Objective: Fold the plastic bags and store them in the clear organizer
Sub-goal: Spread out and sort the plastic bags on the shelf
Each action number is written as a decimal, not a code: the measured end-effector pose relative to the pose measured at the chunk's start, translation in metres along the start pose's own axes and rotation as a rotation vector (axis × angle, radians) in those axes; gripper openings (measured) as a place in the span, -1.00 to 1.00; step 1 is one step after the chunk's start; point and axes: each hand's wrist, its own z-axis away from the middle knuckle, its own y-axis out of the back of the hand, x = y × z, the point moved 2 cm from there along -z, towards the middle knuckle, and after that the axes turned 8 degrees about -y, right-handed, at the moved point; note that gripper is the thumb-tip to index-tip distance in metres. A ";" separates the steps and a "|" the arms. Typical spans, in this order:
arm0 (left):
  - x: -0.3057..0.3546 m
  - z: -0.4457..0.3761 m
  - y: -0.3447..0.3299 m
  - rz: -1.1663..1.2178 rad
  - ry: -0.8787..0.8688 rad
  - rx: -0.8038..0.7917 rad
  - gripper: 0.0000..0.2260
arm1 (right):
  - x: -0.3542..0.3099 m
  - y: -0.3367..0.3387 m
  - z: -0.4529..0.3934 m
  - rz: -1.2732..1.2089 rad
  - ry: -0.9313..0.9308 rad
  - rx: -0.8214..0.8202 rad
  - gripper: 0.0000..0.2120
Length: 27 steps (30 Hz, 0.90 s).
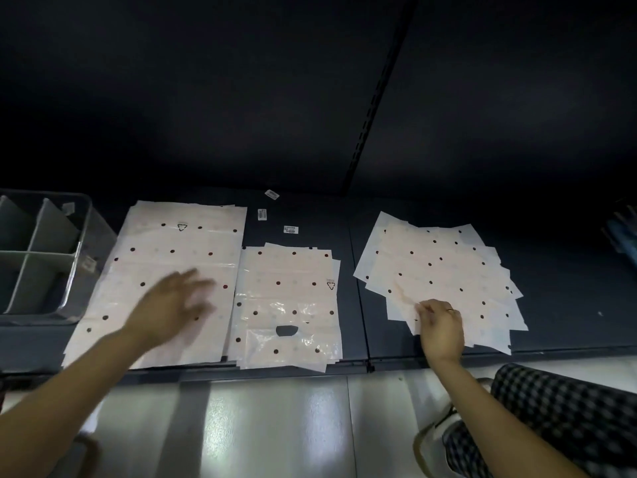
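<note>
Right hand (442,331) — bag-stack (444,270) near edge

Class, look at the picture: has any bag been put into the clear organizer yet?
No, the compartments of the clear organizer show only their dividers; the bags lie flat on the shelf.

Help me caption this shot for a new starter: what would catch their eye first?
Three pale piles of dotted plastic bags on the dark shelf: a large stack at left, a smaller stack in the middle, and a fanned pile at right. The right hand pinches a bag at the fanned pile's near edge, while the blurred left hand reaches over the large stack. The clear organizer sits far left.
</note>
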 end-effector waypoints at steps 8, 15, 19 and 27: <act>0.102 0.012 -0.024 0.345 -0.277 -0.147 -0.18 | -0.103 -0.012 0.039 -0.632 -0.306 -0.351 -0.89; 0.139 0.009 -0.017 0.801 -0.136 0.127 -0.37 | -0.149 -0.013 0.071 -1.375 -0.658 -0.805 -0.85; 0.110 -0.003 -0.006 0.843 0.053 0.293 -0.45 | -0.120 -0.015 0.046 -1.013 -0.374 -0.593 -0.89; 0.081 -0.049 -0.003 0.797 0.238 0.399 -0.50 | -0.002 -0.005 -0.016 -0.053 -0.072 -0.164 -0.53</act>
